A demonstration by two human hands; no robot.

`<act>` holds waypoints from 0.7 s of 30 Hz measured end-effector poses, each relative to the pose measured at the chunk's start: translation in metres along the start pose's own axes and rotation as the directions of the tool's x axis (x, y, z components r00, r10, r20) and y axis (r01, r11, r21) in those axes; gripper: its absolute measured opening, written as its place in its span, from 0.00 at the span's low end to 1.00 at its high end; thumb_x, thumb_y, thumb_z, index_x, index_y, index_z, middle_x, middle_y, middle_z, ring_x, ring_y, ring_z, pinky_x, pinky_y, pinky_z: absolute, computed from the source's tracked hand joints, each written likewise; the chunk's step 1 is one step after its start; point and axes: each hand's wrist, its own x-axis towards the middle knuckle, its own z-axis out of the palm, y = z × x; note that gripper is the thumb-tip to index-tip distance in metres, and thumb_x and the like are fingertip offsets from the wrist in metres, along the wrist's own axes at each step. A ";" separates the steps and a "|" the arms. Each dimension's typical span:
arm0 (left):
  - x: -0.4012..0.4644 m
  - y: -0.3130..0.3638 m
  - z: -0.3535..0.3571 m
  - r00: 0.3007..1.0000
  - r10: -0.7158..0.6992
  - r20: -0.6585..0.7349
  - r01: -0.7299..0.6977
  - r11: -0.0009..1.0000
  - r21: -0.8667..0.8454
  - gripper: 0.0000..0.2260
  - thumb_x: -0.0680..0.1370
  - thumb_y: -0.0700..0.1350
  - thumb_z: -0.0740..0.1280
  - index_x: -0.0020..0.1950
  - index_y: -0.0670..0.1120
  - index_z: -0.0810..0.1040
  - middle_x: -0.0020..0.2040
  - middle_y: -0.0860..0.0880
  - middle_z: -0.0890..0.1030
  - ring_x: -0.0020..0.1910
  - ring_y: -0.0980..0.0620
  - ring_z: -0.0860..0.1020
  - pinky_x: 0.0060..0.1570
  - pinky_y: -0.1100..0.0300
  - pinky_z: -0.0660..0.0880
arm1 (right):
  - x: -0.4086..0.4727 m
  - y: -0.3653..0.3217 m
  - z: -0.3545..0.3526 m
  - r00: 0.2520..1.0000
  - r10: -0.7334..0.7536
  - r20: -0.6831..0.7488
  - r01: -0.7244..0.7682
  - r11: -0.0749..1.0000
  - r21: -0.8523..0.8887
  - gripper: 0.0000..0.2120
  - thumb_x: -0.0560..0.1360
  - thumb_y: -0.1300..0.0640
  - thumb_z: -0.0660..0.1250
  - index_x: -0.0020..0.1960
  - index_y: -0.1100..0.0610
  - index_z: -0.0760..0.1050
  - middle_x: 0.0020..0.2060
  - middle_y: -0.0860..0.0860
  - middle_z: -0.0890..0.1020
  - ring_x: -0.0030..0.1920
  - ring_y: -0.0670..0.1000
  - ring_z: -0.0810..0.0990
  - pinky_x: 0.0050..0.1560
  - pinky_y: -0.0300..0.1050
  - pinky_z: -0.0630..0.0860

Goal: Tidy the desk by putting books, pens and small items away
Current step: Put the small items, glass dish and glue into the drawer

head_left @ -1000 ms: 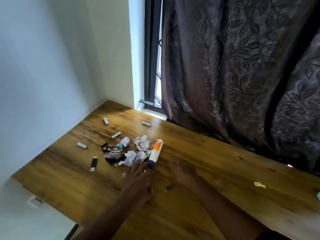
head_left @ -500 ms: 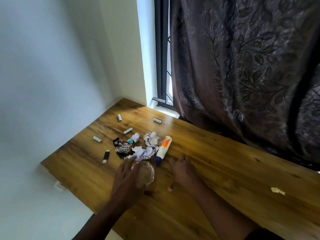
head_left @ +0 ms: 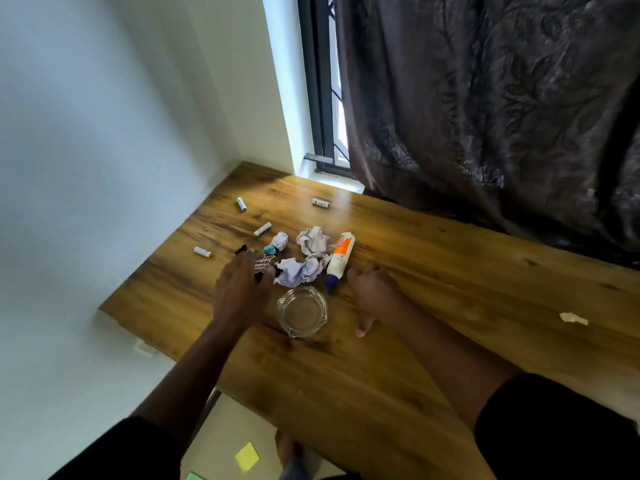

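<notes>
Glossy wood desk; clear glass ashtray; crumpled paper.

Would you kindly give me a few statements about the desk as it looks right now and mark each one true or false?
1. The glass ashtray stands between the two hands. True.
2. The ashtray is full of crumpled paper. False: it looks empty; the crumpled paper lies on the desk beyond it.
3. The glue bottle lies on its side. True.
4. The right hand holds the glue bottle. False: it rests on the desk beside the bottle.
5. The left hand reaches at the dark wrapper. True.
</notes>
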 end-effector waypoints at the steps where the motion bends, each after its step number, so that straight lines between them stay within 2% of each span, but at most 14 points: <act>1: 0.010 -0.004 -0.005 1.000 0.004 -0.019 -0.005 1.000 -0.011 0.17 0.80 0.54 0.64 0.66 0.49 0.76 0.65 0.45 0.79 0.64 0.43 0.76 0.63 0.45 0.73 | -0.005 0.000 -0.009 0.999 -0.033 0.013 0.034 0.999 -0.034 0.54 0.56 0.43 0.87 0.74 0.55 0.65 0.66 0.62 0.73 0.64 0.61 0.76 0.53 0.52 0.80; 3: 0.033 -0.016 -0.017 0.998 0.027 -0.049 -0.027 1.000 -0.014 0.14 0.79 0.45 0.66 0.64 0.44 0.80 0.63 0.42 0.80 0.63 0.41 0.77 0.64 0.47 0.73 | -0.015 0.005 -0.040 0.991 -0.100 0.093 0.107 0.992 -0.070 0.33 0.66 0.43 0.82 0.65 0.57 0.76 0.52 0.53 0.83 0.51 0.52 0.82 0.39 0.44 0.75; 4: 0.044 -0.024 -0.022 0.999 0.022 -0.040 -0.022 1.000 -0.009 0.14 0.79 0.42 0.67 0.63 0.43 0.81 0.63 0.41 0.81 0.63 0.40 0.77 0.64 0.47 0.73 | -0.019 0.006 -0.060 0.983 -0.094 0.157 0.104 0.993 -0.059 0.24 0.72 0.44 0.79 0.59 0.58 0.80 0.44 0.50 0.84 0.43 0.50 0.82 0.37 0.44 0.75; 5: 0.055 -0.033 -0.026 1.000 0.007 -0.013 -0.007 1.000 0.003 0.14 0.78 0.39 0.67 0.63 0.43 0.81 0.64 0.40 0.80 0.64 0.39 0.77 0.65 0.48 0.72 | -0.021 0.006 -0.079 0.979 -0.075 0.189 0.086 0.995 -0.052 0.19 0.76 0.45 0.75 0.55 0.59 0.81 0.37 0.50 0.84 0.38 0.49 0.82 0.39 0.45 0.77; 6: 0.065 -0.044 -0.030 1.000 -0.015 0.021 0.015 1.000 0.026 0.16 0.77 0.38 0.67 0.64 0.43 0.81 0.66 0.40 0.80 0.65 0.39 0.77 0.66 0.48 0.72 | -0.019 0.003 -0.097 0.983 -0.078 0.163 0.087 0.995 -0.050 0.16 0.78 0.46 0.73 0.51 0.60 0.82 0.34 0.50 0.83 0.35 0.49 0.81 0.41 0.45 0.79; 8: 0.084 -0.067 -0.034 0.994 -0.066 0.085 0.059 0.995 0.084 0.19 0.74 0.37 0.67 0.65 0.45 0.81 0.68 0.41 0.78 0.68 0.39 0.75 0.69 0.49 0.69 | -0.007 -0.010 -0.123 0.988 -0.154 -0.022 0.153 0.988 -0.031 0.13 0.78 0.49 0.73 0.53 0.59 0.82 0.38 0.52 0.84 0.38 0.51 0.82 0.41 0.44 0.79; 10: 0.098 -0.090 -0.037 0.984 -0.106 0.144 0.084 0.985 0.151 0.21 0.71 0.37 0.67 0.64 0.48 0.82 0.68 0.42 0.78 0.68 0.40 0.74 0.70 0.50 0.68 | 0.010 -0.031 -0.139 0.940 -0.236 -0.247 0.250 0.968 0.025 0.13 0.78 0.51 0.72 0.59 0.56 0.80 0.51 0.53 0.84 0.51 0.54 0.82 0.49 0.48 0.81; 12: 0.107 -0.105 -0.037 0.976 -0.103 0.192 0.068 0.981 0.179 0.21 0.70 0.38 0.69 0.61 0.51 0.82 0.66 0.44 0.78 0.68 0.41 0.74 0.68 0.50 0.70 | 0.027 -0.053 -0.146 0.884 -0.295 -0.363 0.352 0.931 0.100 0.13 0.80 0.53 0.69 0.64 0.52 0.78 0.58 0.51 0.81 0.59 0.54 0.79 0.57 0.53 0.81; 14: 0.115 -0.116 -0.037 0.971 -0.069 0.229 0.029 0.984 0.173 0.21 0.68 0.38 0.69 0.59 0.52 0.83 0.65 0.45 0.78 0.67 0.42 0.74 0.67 0.49 0.71 | 0.049 -0.077 -0.148 0.856 -0.306 -0.417 0.402 0.901 0.164 0.13 0.80 0.54 0.68 0.64 0.48 0.78 0.58 0.49 0.80 0.61 0.54 0.77 0.58 0.52 0.79; 17: 0.124 -0.126 -0.036 0.962 -0.009 0.274 -0.037 0.987 0.159 0.19 0.68 0.36 0.70 0.55 0.52 0.84 0.61 0.45 0.79 0.62 0.43 0.76 0.60 0.51 0.74 | 0.081 -0.107 -0.142 0.840 -0.306 -0.447 0.427 0.882 0.199 0.15 0.79 0.55 0.68 0.64 0.46 0.78 0.61 0.49 0.80 0.62 0.53 0.77 0.51 0.46 0.74; 19: 0.130 -0.132 -0.035 0.961 0.012 0.277 -0.052 0.989 0.139 0.19 0.67 0.36 0.70 0.54 0.53 0.84 0.60 0.46 0.78 0.59 0.45 0.76 0.55 0.52 0.75 | 0.099 -0.121 -0.140 0.846 -0.297 -0.443 0.416 0.887 0.200 0.15 0.79 0.57 0.67 0.64 0.47 0.78 0.62 0.50 0.80 0.63 0.53 0.76 0.49 0.46 0.72; 21: 0.136 -0.138 -0.034 0.964 0.033 0.265 -0.067 0.991 0.119 0.18 0.68 0.35 0.70 0.53 0.53 0.84 0.57 0.47 0.79 0.57 0.46 0.76 0.54 0.54 0.74 | 0.115 -0.132 -0.136 0.849 -0.287 -0.444 0.402 0.896 0.191 0.14 0.79 0.56 0.67 0.64 0.47 0.78 0.62 0.51 0.79 0.63 0.54 0.76 0.50 0.47 0.74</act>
